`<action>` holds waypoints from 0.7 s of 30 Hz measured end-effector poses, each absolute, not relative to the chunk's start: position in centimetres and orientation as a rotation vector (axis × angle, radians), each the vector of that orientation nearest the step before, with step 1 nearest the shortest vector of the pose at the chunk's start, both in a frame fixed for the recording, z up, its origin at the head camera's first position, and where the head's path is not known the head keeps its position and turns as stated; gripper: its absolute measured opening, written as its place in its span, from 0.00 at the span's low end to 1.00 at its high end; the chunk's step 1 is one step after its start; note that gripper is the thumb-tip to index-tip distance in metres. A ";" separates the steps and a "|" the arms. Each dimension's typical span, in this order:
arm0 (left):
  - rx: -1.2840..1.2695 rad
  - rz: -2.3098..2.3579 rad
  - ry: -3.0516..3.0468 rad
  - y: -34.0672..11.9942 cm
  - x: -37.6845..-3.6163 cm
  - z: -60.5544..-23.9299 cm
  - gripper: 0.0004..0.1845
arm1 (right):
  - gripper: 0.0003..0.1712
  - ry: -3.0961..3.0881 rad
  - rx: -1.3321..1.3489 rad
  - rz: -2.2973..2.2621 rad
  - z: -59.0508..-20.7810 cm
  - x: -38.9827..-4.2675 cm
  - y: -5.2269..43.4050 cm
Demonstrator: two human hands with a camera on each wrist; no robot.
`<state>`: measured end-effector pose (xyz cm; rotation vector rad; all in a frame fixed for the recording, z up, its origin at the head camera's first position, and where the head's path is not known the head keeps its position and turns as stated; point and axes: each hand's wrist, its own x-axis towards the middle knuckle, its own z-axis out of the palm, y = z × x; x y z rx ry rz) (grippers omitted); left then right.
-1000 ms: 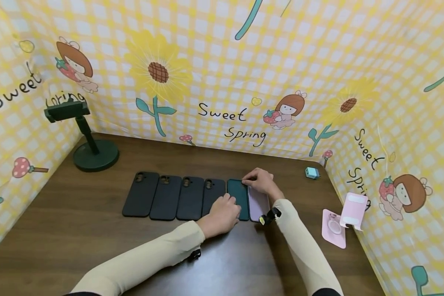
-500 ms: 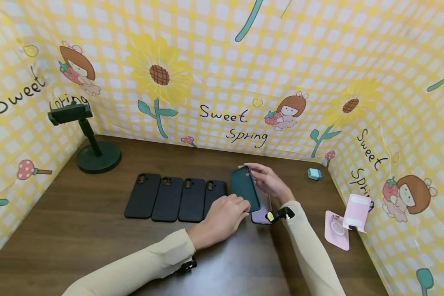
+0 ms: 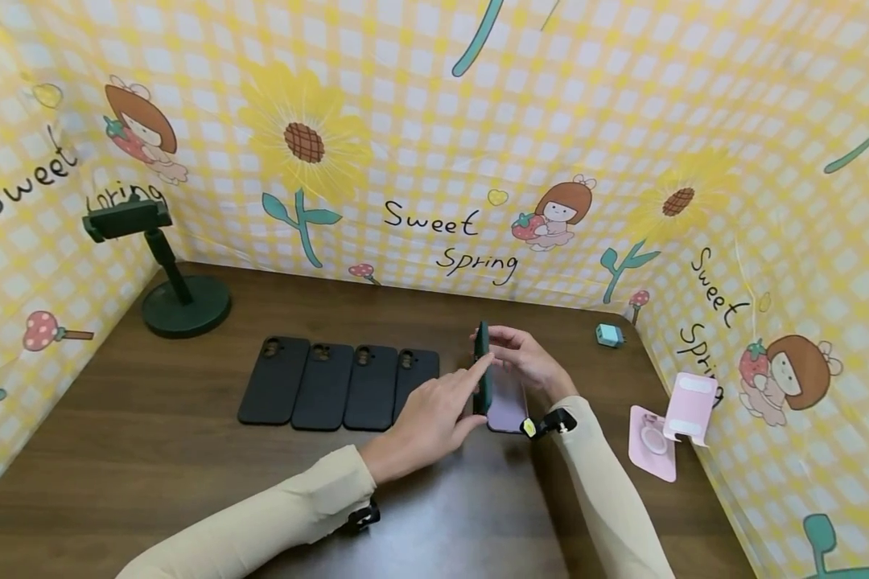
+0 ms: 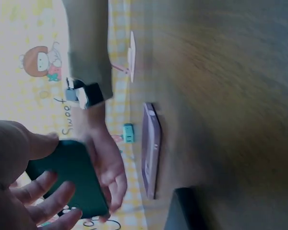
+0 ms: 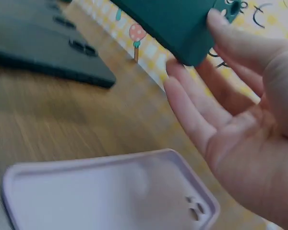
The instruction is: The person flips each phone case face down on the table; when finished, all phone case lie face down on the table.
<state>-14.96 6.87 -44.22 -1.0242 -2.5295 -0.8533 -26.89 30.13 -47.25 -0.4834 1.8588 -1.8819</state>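
A dark green phone case stands on its long edge above the table, seen almost edge-on from the head. My right hand pinches its far, camera-hole end between thumb and fingers, as the green phone case shows in the right wrist view. My left hand holds the near end, thumb at the edge and fingers spread across the outer back. Just right of it lies a lilac phone case, hollow side up in the right wrist view. Several black phone cases lie face down in a row to the left.
A dark green phone stand stands at the back left. At the right are a light blue charger plug and a pink folding stand. Patterned cloth walls enclose the brown table.
The green case was lying between the black and lilac cases. Both hands have lifted it and turned it up on edge, and the left fingers have spread over its back.
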 end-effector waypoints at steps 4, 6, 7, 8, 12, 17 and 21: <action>-0.952 -0.698 -2.573 6.6 -15.3 -45.0 0.42 | 0.23 2.233 -0.388 -1.607 -46.5 -27.1 30.2; -0.893 -0.635 -2.629 6.7 -15.5 -45.5 0.43 | 0.22 2.375 -0.373 -1.454 -46.3 -27.2 30.0; -0.862 -0.603 -2.666 6.6 -15.5 -45.8 0.44 | 0.21 2.416 -0.372 -1.401 -46.3 -27.3 29.8; -0.830 -0.566 -2.709 6.6 -15.6 -46.1 0.45 | 0.21 2.451 -0.373 -1.350 -46.2 -27.3 29.5; -0.740 -0.404 -2.885 6.5 -16.0 -47.3 0.49 | 0.19 2.541 -0.418 -1.168 -46.7 -27.6 28.2; -0.736 -0.241 -3.015 7.0 -16.6 -48.6 0.49 | 0.17 2.717 -0.492 -0.839 -47.5 -27.8 27.2; -0.757 -0.160 -3.045 7.4 -16.7 -49.3 0.48 | 0.15 2.803 -0.532 -0.686 -48.0 -28.0 26.6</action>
